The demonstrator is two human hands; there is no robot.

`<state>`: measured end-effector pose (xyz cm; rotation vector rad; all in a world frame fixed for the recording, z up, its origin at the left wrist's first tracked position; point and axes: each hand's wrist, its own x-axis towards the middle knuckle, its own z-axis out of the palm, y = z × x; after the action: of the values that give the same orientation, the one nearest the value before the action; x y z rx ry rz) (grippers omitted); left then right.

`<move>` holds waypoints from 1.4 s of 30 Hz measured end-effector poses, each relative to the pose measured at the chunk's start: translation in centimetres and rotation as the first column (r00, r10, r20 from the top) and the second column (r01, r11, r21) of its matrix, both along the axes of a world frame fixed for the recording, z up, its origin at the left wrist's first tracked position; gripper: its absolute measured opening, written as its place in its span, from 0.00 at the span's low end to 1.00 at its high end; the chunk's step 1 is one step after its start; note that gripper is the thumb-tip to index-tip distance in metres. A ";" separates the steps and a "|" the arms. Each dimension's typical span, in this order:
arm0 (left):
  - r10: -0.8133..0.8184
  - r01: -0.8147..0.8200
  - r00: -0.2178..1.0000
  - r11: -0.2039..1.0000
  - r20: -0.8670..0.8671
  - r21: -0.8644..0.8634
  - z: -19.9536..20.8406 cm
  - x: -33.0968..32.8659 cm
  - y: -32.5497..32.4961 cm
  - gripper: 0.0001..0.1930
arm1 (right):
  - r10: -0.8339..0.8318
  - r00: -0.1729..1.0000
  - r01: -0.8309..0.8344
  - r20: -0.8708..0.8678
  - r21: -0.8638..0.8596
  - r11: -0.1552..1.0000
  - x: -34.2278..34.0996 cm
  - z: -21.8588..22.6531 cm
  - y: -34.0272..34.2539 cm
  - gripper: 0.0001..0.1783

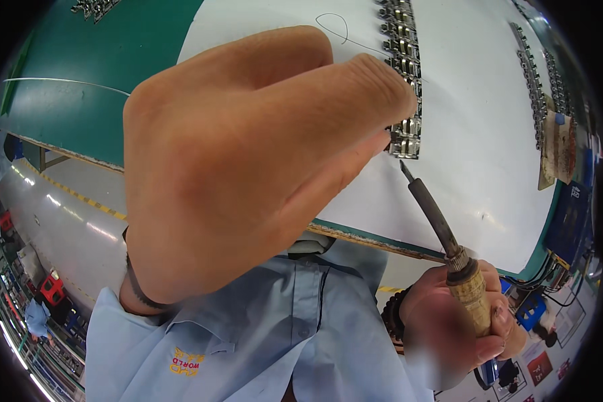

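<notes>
My left hand point(248, 141) looms large in the middle, its fingers closed and their tips against a row of small metal connectors point(404, 127). A thin silvery solder wire point(67, 79) runs in from the left and passes behind this hand; its held end is hidden by the fingers. My right hand point(472, 308), at the lower right, grips a soldering iron point(442, 224) by its worn tan handle. The iron's tip points up, just below the near end of the connector row, apart from it. A fine dark wire point(345, 30) curls beside the row's far part.
White sheeting point(476, 134) covers much of the green table point(74, 120). More connector rows point(532, 87) lie at the right, by a worn block point(557, 151). A dark blue box point(573, 218) with cables stands past the right edge. More metal pieces point(94, 8) sit far left.
</notes>
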<state>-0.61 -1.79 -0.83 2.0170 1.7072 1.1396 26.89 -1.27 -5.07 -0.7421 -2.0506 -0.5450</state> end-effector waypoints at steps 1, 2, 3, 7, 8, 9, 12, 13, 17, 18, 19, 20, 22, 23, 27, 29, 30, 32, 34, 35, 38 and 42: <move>-0.006 0.006 1.000 1.000 0.006 0.019 -0.1 -0.1 0.0 0.20 | 0.024 1.000 -0.024 -0.015 -0.020 0.999 0.0 0.0 0.0 0.31; -0.013 0.013 1.000 0.999 0.011 0.039 -0.3 -0.1 0.0 0.20 | 0.041 0.999 -0.041 -0.026 -0.035 0.999 0.0 0.0 0.0 0.31; -0.016 0.015 1.000 0.999 0.009 0.051 -0.3 -0.1 0.0 0.20 | 0.059 0.998 -0.060 -0.036 -0.047 0.997 -0.1 0.1 0.0 0.30; 0.054 -0.054 0.998 0.999 -0.009 -0.005 0.1 0.3 -0.4 0.21 | 0.112 0.991 -0.118 -0.072 -0.089 0.989 -0.2 0.2 0.1 0.29; 0.060 -0.060 0.998 0.998 -0.019 -0.015 0.1 0.3 -0.5 0.21 | 0.118 0.990 -0.125 -0.079 -0.097 0.987 -0.2 0.1 0.1 0.29; 0.037 -0.037 0.999 0.999 -0.032 -0.006 0.1 0.1 -0.4 0.21 | 0.129 0.988 -0.137 -0.085 -0.107 0.985 -0.1 0.2 0.1 0.29; 0.016 -0.016 0.999 1.000 -0.042 0.009 -0.1 -0.2 -0.4 0.20 | 0.152 0.983 -0.165 -0.103 -0.136 0.977 -0.1 0.2 0.1 0.28; 0.017 -0.017 0.999 1.000 -0.038 0.007 -0.1 -0.3 -0.4 0.20 | 0.164 0.981 -0.179 -0.108 -0.146 0.973 -0.1 0.1 0.1 0.28; 0.024 -0.024 1.000 1.000 -0.018 -0.006 -0.1 0.2 -0.3 0.20 | 0.203 0.970 -0.227 -0.134 -0.198 0.954 -0.2 0.4 0.1 0.27; 0.026 -0.026 1.000 1.000 -0.013 -0.005 0.0 0.3 -0.2 0.20 | 0.213 0.967 -0.240 -0.141 -0.215 0.947 -0.3 0.5 0.1 0.27; 0.048 -0.048 0.998 0.999 0.030 -0.009 0.1 0.7 -0.1 0.20 | 0.228 0.962 -0.258 -0.147 -0.235 0.937 -0.3 0.6 0.2 0.26; 0.070 -0.069 0.995 0.998 0.073 -0.013 0.2 0.8 -0.1 0.20 | 0.248 0.957 -0.282 -0.153 -0.263 0.923 -0.2 0.8 0.2 0.26; 0.106 -0.103 0.983 0.994 0.151 -0.030 0.3 1.1 0.0 0.20 | 0.294 0.942 -0.332 -0.161 -0.340 0.880 -0.1 1.0 0.3 0.26; 0.100 -0.096 0.984 0.995 0.147 -0.033 0.3 1.1 0.0 0.20 | 0.293 0.944 -0.327 -0.150 -0.333 0.884 -0.1 1.0 0.3 0.26; -0.010 0.009 0.999 1.000 -0.031 -0.022 0.1 -0.1 -0.1 0.20 | 0.164 0.983 -0.174 -0.086 -0.119 0.978 -0.1 0.3 0.2 0.31; -0.002 0.002 1.000 1.000 -0.021 -0.016 -0.2 -0.2 -0.4 0.20 | 0.073 0.997 -0.073 -0.002 -0.040 0.997 0.1 0.2 0.2 0.35; 0.005 -0.005 1.000 1.000 -0.012 -0.011 -0.3 -0.2 -0.5 0.20 | 0.059 0.998 -0.059 0.004 -0.023 0.998 0.1 0.2 0.2 0.35; 0.010 -0.010 1.000 1.000 -0.006 -0.006 -0.4 -0.1 -0.6 0.20 | 0.062 0.998 -0.062 -0.001 -0.031 0.998 0.2 0.3 0.2 0.35; 0.004 -0.004 1.000 1.000 -0.012 -0.006 -0.3 -0.1 -0.5 0.20 | 0.066 0.998 -0.066 -0.014 -0.042 0.997 0.3 0.3 0.1 0.36; 0.001 -0.001 1.000 1.000 -0.014 -0.007 -0.2 0.0 -0.4 0.20 | 0.065 0.998 -0.065 -0.014 -0.046 0.997 0.3 0.2 0.1 0.36; 0.018 -0.017 0.999 1.000 0.032 -0.015 0.1 0.4 -0.2 0.20 | 0.055 0.999 -0.054 0.003 -0.047 0.997 0.4 0.2 0.0 0.37; 0.117 -0.110 0.971 0.993 0.210 -0.043 0.2 1.4 -0.2 0.20 | -0.028 0.993 0.027 0.114 0.006 1.000 0.6 0.9 -0.2 0.38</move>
<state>0.80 -1.95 -0.60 1.7278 1.7374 1.3055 27.48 -1.45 -4.20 -0.7523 -2.1467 -0.6204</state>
